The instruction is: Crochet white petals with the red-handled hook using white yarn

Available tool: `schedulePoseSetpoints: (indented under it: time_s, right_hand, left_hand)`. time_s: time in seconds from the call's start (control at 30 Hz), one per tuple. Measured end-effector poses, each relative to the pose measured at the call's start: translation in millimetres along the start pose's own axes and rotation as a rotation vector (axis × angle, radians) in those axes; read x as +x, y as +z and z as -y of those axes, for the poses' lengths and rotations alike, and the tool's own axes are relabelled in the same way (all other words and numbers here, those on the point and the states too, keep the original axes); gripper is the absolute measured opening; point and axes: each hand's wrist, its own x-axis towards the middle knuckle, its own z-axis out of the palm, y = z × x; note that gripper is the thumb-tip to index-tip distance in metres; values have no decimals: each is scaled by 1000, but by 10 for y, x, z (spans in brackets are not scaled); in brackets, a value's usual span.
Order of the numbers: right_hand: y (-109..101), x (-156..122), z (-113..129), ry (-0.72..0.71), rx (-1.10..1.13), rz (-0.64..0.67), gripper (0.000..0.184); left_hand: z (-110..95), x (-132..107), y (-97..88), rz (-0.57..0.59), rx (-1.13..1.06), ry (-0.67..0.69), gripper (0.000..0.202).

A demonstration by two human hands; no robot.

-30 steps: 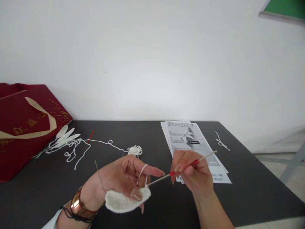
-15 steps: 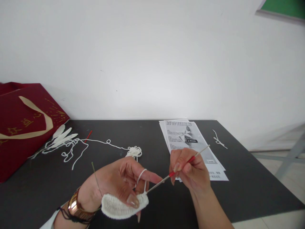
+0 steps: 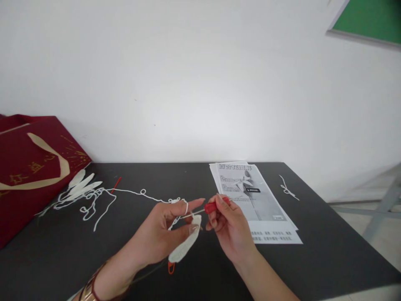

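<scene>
My left hand (image 3: 171, 232) pinches a white crocheted petal (image 3: 185, 246) near its upper end, and a strand of white yarn (image 3: 187, 206) loops over its raised index finger. Closed around the red handle of a crochet hook (image 3: 211, 207) is my right hand (image 3: 230, 228). The hook's metal shaft points left to the petal's top edge; its tip is hidden among yarn and fingers. An orange stitch marker (image 3: 171, 267) hangs at the petal's lower end. Behind my left hand lies a small bundle of yarn (image 3: 174, 200), mostly covered.
Printed sheets (image 3: 266, 200) lie on the dark table (image 3: 316, 251) at right, beside a knotted yarn scrap (image 3: 286, 190). At left are white petals (image 3: 82, 184) with tangled yarn tails, a red stick (image 3: 116, 184) and a dark red gift bag (image 3: 40, 163).
Both hands have moved up and closer together. The petal has turned from lying sideways to a steep slant, and the stitch marker has come into view. The hook now points more level.
</scene>
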Motion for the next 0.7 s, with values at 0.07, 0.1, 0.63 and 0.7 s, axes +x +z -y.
schedulePoseSetpoints:
  time_s: [0.07,0.1,0.63,0.7]
  right_hand:
    - [17,-16,-32,-28,-37,-7,20]
    - [20,-20,-46,-37,-49,-10,20]
    - [8,-2,-133,10,-219,1,22]
    - [4,5,-116,-4,-255,4,21]
  left_hand:
    - [6,27,22,5,-50,-55,43]
    - [9,38,28,11,-87,-85,44]
    - [46,117,57,54,-171,-105,47]
    - [59,124,63,45,-138,-89,43]
